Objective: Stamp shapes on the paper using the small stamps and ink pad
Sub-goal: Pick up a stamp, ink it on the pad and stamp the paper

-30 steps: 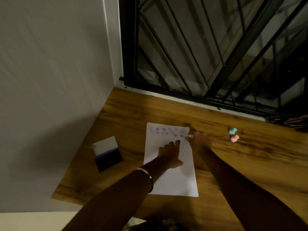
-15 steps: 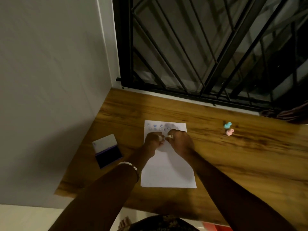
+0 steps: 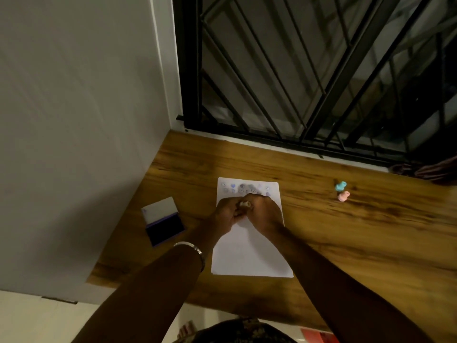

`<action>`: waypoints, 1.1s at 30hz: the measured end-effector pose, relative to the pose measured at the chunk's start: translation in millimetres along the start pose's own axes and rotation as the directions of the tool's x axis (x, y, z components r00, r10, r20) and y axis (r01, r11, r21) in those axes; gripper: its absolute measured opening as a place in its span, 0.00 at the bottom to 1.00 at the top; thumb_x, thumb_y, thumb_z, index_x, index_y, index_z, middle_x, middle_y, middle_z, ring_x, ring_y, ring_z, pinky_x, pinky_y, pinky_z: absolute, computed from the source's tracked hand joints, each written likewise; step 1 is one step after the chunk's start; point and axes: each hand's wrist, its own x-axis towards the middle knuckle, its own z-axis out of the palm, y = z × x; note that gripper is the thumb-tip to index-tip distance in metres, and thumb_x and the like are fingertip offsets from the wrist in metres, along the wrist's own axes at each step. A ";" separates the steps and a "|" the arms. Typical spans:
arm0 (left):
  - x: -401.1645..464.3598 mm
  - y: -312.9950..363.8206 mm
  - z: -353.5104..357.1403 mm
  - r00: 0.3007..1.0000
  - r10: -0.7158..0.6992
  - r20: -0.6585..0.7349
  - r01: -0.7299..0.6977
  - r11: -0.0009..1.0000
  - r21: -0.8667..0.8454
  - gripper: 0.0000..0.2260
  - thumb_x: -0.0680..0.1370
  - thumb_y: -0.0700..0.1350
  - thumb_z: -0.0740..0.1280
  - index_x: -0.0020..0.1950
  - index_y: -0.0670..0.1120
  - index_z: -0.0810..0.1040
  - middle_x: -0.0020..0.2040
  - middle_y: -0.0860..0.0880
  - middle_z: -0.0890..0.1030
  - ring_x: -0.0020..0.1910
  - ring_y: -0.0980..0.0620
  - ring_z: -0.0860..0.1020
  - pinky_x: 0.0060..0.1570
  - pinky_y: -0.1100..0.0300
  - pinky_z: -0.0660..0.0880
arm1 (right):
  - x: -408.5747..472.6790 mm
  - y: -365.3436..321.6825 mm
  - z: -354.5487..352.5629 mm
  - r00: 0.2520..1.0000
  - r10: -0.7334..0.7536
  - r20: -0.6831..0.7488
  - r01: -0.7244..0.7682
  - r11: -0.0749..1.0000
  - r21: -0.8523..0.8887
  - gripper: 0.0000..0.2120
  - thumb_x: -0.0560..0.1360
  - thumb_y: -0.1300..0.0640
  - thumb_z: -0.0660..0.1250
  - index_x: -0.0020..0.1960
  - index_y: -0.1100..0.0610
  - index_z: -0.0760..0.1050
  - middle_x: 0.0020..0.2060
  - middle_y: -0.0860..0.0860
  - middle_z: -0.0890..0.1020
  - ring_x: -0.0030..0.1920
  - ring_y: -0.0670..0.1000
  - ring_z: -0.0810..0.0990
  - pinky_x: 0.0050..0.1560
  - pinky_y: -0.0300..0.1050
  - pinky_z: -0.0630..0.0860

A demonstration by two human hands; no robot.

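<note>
head view | left hand point(image 3: 226, 212) and right hand point(image 3: 263, 211) pressed together, pinching a small pale stamp point(image 3: 244, 204) over the paper point(image 3: 249, 253) | ink pad point(image 3: 165, 229) open at left | advice: seat stamp flat, press straight down below printed rows, no twisting

Table point(image 3: 346, 231) – wood grain, warm brown, slight sheen. Paper sheet point(image 3: 249, 253) – matt white, smooth, faint blue-violet ink prints along its far edge. Ink pad point(image 3: 164, 224): dark matt pad surface, open lid pale and smooth, looks plastic. Two small stamps, blue stamp point(image 3: 340, 186) and pink stamp point(image 3: 343, 196), look like smooth plastic. Bangle point(image 3: 191, 247) on the left wrist: shiny metal. Window grille point(image 3: 309, 95): black-painted metal bars. Wall point(image 3: 74, 120): matt painted plaster. Crumpled cloth point(image 3: 425, 170) at the far right, dark, soft folds.
</note>
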 end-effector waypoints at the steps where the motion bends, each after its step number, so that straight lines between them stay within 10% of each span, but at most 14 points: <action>1: 0.2 -0.7 0.5 1.000 0.003 0.000 -0.003 1.000 -0.001 0.16 0.78 0.42 0.65 0.66 0.42 0.74 0.54 0.42 0.82 0.50 0.46 0.81 0.49 0.54 0.78 | 0.1 0.0 0.7 1.000 0.008 0.002 -0.008 1.000 -0.016 0.13 0.80 0.56 0.61 0.63 0.54 0.77 0.59 0.53 0.82 0.57 0.55 0.81 0.60 0.49 0.78; 18: 2.9 -5.8 26.1 0.998 0.066 -0.021 -0.060 0.977 0.205 0.16 0.81 0.40 0.60 0.68 0.40 0.70 0.67 0.35 0.74 0.66 0.36 0.73 0.67 0.44 0.72 | -2.5 11.2 -8.1 0.995 0.031 0.093 -0.028 0.999 -0.029 0.15 0.79 0.60 0.61 0.65 0.56 0.73 0.59 0.58 0.78 0.60 0.60 0.77 0.61 0.56 0.75; 22: 6.5 -9.4 44.8 0.996 0.078 -0.043 -0.061 0.952 0.298 0.04 0.80 0.40 0.61 0.53 0.46 0.72 0.60 0.38 0.78 0.60 0.39 0.78 0.60 0.47 0.77 | -6.4 27.1 -18.9 0.998 0.044 0.044 -0.043 0.999 -0.018 0.14 0.80 0.55 0.61 0.64 0.55 0.73 0.61 0.55 0.80 0.59 0.56 0.79 0.59 0.47 0.75; 28: 13.4 -27.2 67.1 0.919 0.352 0.176 -0.338 0.478 0.810 0.13 0.80 0.43 0.59 0.60 0.41 0.78 0.59 0.41 0.80 0.58 0.42 0.78 0.62 0.51 0.75 | -13.2 67.9 -51.3 0.977 0.210 0.040 -0.209 0.978 -0.010 0.14 0.77 0.55 0.66 0.62 0.54 0.75 0.58 0.54 0.81 0.55 0.56 0.80 0.52 0.47 0.79; 33: 15.3 -38.0 99.4 0.811 0.365 0.457 -0.523 0.102 0.846 0.14 0.82 0.47 0.56 0.57 0.44 0.80 0.56 0.44 0.82 0.57 0.46 0.78 0.57 0.57 0.74 | -19.7 117.9 -73.2 0.954 0.289 0.073 -0.285 0.956 -0.063 0.11 0.76 0.57 0.68 0.59 0.54 0.78 0.55 0.55 0.82 0.53 0.55 0.80 0.49 0.45 0.77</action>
